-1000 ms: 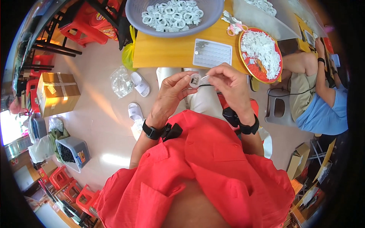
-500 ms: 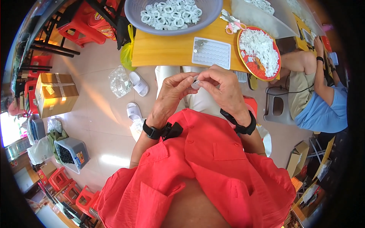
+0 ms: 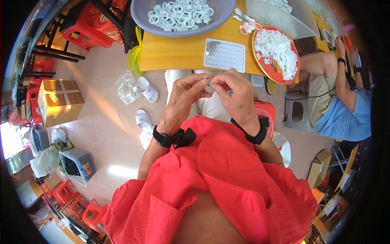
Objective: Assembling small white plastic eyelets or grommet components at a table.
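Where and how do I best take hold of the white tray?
Probably take the white tray by its left and right edges, one hand each, from the near side. It lies flat near the front of the table, and small silver discs cluster toward its far left, so that should keep it level. The left hand and right hand pinch a small round piece.

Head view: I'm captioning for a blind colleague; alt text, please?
A small round whitish part is held between the left hand and right hand of a person in a red shirt, beside a yellow table bearing a basket of white rings, a pale tray and a red plate.
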Tool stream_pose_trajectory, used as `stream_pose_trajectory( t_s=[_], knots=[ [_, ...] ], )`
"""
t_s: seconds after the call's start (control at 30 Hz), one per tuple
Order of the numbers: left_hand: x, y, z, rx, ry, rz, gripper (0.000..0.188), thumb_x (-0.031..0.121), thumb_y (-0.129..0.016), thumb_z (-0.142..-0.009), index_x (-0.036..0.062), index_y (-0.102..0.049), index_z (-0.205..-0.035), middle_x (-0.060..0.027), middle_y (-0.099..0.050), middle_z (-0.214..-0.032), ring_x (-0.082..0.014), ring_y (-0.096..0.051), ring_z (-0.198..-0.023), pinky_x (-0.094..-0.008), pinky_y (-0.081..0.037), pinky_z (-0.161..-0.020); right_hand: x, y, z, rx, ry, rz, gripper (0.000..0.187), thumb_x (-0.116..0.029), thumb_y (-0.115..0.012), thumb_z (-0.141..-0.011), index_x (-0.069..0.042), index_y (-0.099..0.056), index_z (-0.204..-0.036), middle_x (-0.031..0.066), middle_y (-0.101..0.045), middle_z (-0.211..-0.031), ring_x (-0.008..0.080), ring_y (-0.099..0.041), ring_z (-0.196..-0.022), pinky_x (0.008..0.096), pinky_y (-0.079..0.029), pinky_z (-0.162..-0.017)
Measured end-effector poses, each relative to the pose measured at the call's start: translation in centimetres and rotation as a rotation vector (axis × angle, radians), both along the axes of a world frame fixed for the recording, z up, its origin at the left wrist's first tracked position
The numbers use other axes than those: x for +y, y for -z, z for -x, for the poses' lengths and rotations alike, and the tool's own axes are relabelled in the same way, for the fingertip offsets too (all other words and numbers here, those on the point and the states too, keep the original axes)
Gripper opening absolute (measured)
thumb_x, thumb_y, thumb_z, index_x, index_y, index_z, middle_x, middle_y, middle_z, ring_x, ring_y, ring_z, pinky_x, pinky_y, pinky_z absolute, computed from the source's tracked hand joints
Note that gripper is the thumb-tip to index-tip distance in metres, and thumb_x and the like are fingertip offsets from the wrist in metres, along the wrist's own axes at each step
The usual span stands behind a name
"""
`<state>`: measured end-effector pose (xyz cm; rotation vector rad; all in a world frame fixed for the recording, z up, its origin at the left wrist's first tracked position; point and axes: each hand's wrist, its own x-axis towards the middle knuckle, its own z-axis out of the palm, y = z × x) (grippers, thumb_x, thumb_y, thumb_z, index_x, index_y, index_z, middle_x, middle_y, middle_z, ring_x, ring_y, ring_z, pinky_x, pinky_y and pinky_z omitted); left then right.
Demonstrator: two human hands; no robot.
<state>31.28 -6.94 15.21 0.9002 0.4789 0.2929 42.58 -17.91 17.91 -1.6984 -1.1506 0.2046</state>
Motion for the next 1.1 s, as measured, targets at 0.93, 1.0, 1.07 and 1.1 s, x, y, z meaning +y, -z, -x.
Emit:
stream_pose_trajectory(
  t_s=[0.93, 1.0, 1.07, 1.1],
  knots=[
    [-0.8, 0.2, -0.6, 0.015, -0.152, -0.238, 0.014, 0.004, -0.061, -0.082, -0.0011, -0.058, -0.094, -0.0083, -0.064, -0.086, -0.0157, -0.062, -0.079, -0.0303, -0.052, -0.077, 0.7, 2.3, 0.4, 0.795, -0.004, -0.052, 0.008, 0.002, -0.058, -0.075, 0.003, -0.056, -0.082, 0.0023, -0.057, -0.072, 0.0066, -0.053, -0.065, 0.0202, -0.045, -0.056],
    [-1.2, 0.6, -0.6, -0.005, -0.180, -0.263, 0.011, 0.003, -0.060, -0.082, -0.0004, -0.057, -0.093, -0.0088, -0.064, -0.086, -0.0160, -0.062, -0.079, -0.0306, -0.053, -0.075, 0.6, 2.4, 0.6, 0.792, -0.010, -0.050, 0.007, 0.004, -0.057, -0.073, 0.002, -0.055, -0.080, 0.0021, -0.057, -0.072, 0.0065, -0.053, -0.064, 0.0197, -0.044, -0.056],
    [-1.3, 0.5, -0.6, 0.003, -0.187, -0.285, 0.009, 0.002, -0.060, -0.083, -0.0001, -0.057, -0.091, -0.0090, -0.063, -0.085, -0.0157, -0.062, -0.079, -0.0298, -0.053, -0.073, 0.8, 2.4, 0.9, 0.794, 0.027, -0.055, 0.007, 0.004, -0.057, -0.072, 0.002, -0.055, -0.079, 0.0016, -0.056, -0.071, 0.0059, -0.052, -0.063, 0.0184, -0.043, -0.056],
    [-1.3, 0.6, -0.6, 0.019, -0.191, -0.323, 0.009, 0.002, -0.058, -0.083, -0.0003, -0.056, -0.092, -0.0091, -0.063, -0.086, -0.0153, -0.062, -0.078, -0.0290, -0.053, -0.073, 0.8, 2.4, 1.0, 0.799, 0.030, -0.068, 0.007, 0.004, -0.058, -0.072, 0.001, -0.055, -0.078, 0.0010, -0.056, -0.070, 0.0054, -0.051, -0.062, 0.0178, -0.042, -0.057]
  ],
)
